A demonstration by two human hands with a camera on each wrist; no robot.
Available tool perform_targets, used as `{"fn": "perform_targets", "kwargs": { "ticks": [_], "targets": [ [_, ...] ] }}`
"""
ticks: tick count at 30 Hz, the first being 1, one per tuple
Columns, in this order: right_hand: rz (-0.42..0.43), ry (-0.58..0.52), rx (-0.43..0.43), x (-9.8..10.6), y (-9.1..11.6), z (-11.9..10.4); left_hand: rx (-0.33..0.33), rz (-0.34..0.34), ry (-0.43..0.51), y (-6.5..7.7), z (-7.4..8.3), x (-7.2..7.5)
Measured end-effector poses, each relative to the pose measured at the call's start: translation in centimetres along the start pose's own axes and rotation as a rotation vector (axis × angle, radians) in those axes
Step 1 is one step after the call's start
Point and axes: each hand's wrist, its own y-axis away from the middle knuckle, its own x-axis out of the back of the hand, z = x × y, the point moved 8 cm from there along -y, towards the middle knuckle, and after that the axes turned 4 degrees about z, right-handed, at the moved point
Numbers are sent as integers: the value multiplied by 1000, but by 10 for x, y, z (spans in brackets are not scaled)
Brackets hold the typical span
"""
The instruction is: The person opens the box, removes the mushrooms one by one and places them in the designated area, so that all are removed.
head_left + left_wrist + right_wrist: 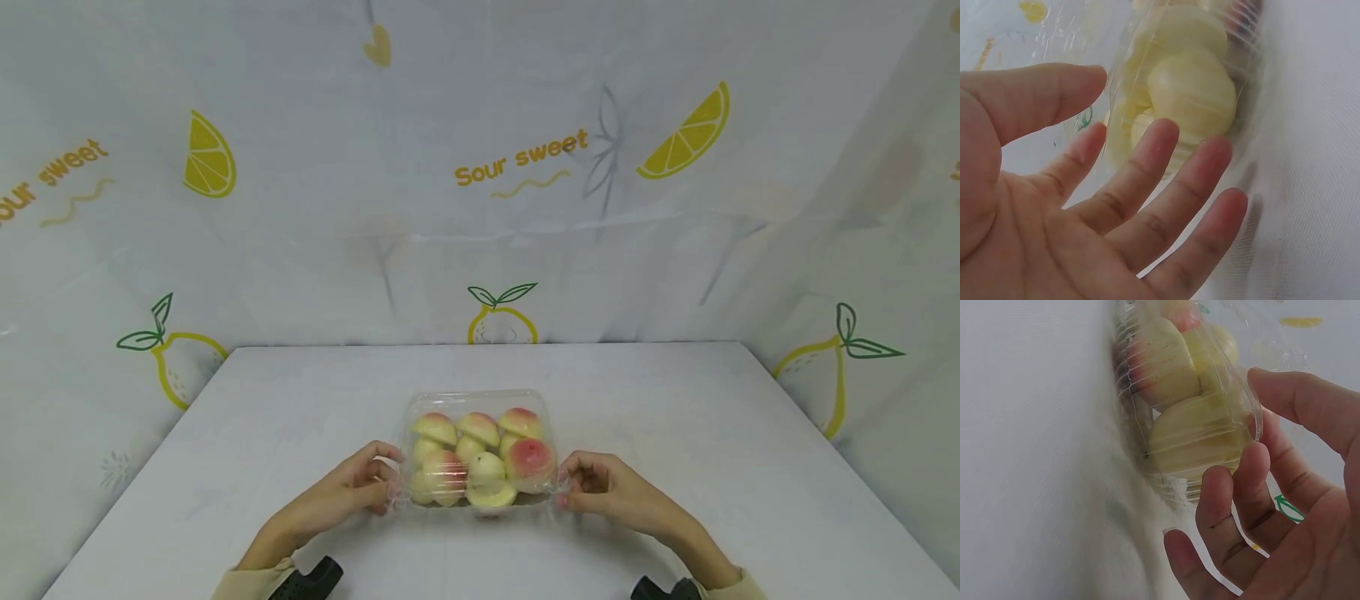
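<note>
A clear plastic clamshell box [480, 402] stands on the white table, with several pale yellow, pink-blushed fruits [531, 460] inside that look like peaches. At the box's left end is my left hand [358, 486]; its fingers are spread and fairly straight in the left wrist view, with the thumb near the rim and fingertips by the ribbed side. My right hand [611, 492] holds the right end. In the right wrist view its thumb [1297, 394] and index finger lie at the clear rim [1254, 403], the other fingers curling beside the wall.
The white table [300, 400] extends around the box and ends at a back edge. Behind and at both sides hangs a white cloth [420, 100] printed with lemons and lettering. Dark wrist devices [311, 577] show at the sleeves.
</note>
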Motion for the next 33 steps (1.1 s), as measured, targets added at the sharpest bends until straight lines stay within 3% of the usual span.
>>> {"fn": "perform_targets", "kwargs": {
  "ticks": [6,11,16,25,33],
  "targets": [
    [50,33,20,3,-2,0,-63,71,-39,-3,0,5],
    [107,61,22,7,-3,-2,-75,96,-28,-4,0,6],
    [164,61,38,10,-1,-5,-63,82,-17,-5,-1,2],
    [228,61,79,14,1,-9,17,76,-19,-6,-4,-5],
    [291,103,134,17,1,-14,15,85,-21,-8,-6,-5]
  ]
}}
